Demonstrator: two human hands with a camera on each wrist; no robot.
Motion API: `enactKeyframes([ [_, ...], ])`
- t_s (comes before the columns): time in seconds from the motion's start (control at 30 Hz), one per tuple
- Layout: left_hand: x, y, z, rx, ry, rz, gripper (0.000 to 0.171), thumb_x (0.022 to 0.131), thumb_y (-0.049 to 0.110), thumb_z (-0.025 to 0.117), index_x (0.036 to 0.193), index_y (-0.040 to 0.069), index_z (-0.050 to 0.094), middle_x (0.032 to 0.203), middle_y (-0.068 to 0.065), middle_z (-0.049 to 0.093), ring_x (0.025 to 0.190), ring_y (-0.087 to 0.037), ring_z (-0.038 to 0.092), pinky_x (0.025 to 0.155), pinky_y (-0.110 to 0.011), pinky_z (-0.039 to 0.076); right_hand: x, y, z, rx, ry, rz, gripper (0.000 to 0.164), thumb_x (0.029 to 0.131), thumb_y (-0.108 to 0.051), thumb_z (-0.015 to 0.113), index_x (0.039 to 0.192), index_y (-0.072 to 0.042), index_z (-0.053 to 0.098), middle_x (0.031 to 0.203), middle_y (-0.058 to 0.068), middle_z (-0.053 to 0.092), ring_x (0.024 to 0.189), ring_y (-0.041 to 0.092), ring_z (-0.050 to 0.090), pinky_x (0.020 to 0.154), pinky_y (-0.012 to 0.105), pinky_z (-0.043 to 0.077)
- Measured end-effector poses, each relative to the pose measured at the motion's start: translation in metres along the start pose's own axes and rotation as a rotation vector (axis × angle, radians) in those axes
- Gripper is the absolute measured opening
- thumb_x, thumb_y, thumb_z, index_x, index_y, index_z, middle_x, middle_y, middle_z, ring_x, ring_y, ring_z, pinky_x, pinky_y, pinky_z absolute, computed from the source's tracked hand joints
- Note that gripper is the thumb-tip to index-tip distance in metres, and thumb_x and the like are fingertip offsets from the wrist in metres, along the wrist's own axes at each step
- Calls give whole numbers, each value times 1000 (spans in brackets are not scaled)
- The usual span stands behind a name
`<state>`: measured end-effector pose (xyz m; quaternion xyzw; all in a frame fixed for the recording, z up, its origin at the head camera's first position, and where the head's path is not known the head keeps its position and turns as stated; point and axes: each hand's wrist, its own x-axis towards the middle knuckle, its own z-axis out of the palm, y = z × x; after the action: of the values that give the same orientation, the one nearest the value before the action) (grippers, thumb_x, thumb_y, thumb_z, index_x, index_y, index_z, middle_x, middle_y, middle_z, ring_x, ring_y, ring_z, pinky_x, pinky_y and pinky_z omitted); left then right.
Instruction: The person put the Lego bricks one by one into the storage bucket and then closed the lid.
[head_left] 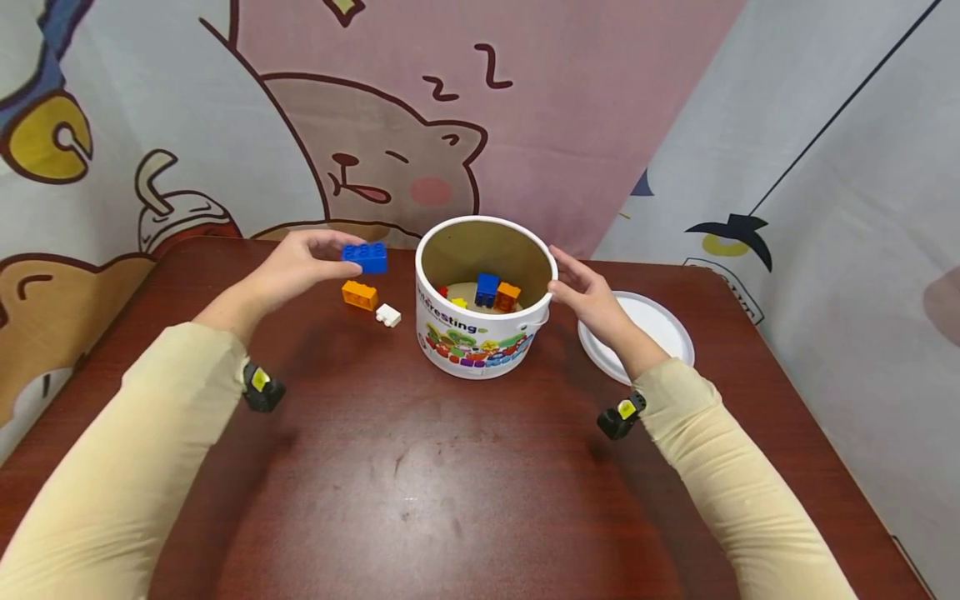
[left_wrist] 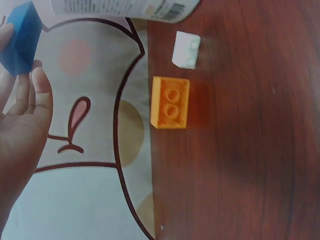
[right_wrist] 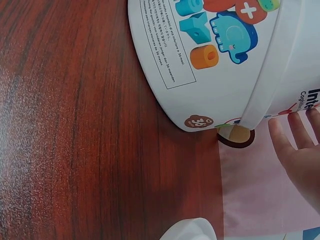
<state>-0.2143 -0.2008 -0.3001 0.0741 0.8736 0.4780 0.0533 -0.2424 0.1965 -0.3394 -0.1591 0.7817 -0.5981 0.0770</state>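
Note:
My left hand [head_left: 303,260] pinches a blue toy brick [head_left: 365,257] between thumb and fingers, above the table and left of the bucket. In the left wrist view, the blue brick [left_wrist: 21,40] is held at the fingertips. Below it on the table lie an orange brick [head_left: 360,295] and a small white brick [head_left: 387,315]. A round white bucket [head_left: 480,343] with printed sides stands upright; inside are a blue brick [head_left: 487,289], an orange brick [head_left: 507,297] and partly hidden red and yellow pieces. With fingers extended, my right hand [head_left: 592,302] touches the bucket's right side near its rim.
A white round lid [head_left: 660,329] lies flat on the brown table [head_left: 405,483], right of the bucket and partly beneath my right forearm. Behind the table's far edge hangs a printed cloth [head_left: 585,108] with a cartoon bear.

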Motion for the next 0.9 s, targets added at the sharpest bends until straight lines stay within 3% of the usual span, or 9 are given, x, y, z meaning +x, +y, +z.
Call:
enactKeyframes([
  [0.27, 6, 17, 6, -45, -14, 14, 48, 85, 34, 68, 127, 14, 57, 120, -12, 61, 104, -16, 55, 89, -26, 46, 1, 0, 0, 7, -3, 3, 59, 94, -2, 50, 147, -6, 26, 147, 20, 34, 129, 33, 39, 83, 11, 46],
  [0.5, 12, 31, 13, -68, -30, 62, 45, 85, 31, 67, 126, 13, 58, 115, -11, 59, 102, -19, 53, 90, -32, 45, 0, -1, 0, 4, -4, 2, 59, 94, -2, 50, 147, -6, 26, 147, 21, 35, 130, 34, 38, 83, 11, 46],
  [0.9, 27, 50, 33, -107, -66, 140, 41, 86, 20, 65, 125, 8, 59, 119, -15, 59, 104, -24, 54, 91, -35, 46, 0, -2, 0, -14, -4, 2, 59, 94, -2, 50, 147, -6, 26, 147, 20, 35, 131, 34, 38, 83, 11, 46],
])
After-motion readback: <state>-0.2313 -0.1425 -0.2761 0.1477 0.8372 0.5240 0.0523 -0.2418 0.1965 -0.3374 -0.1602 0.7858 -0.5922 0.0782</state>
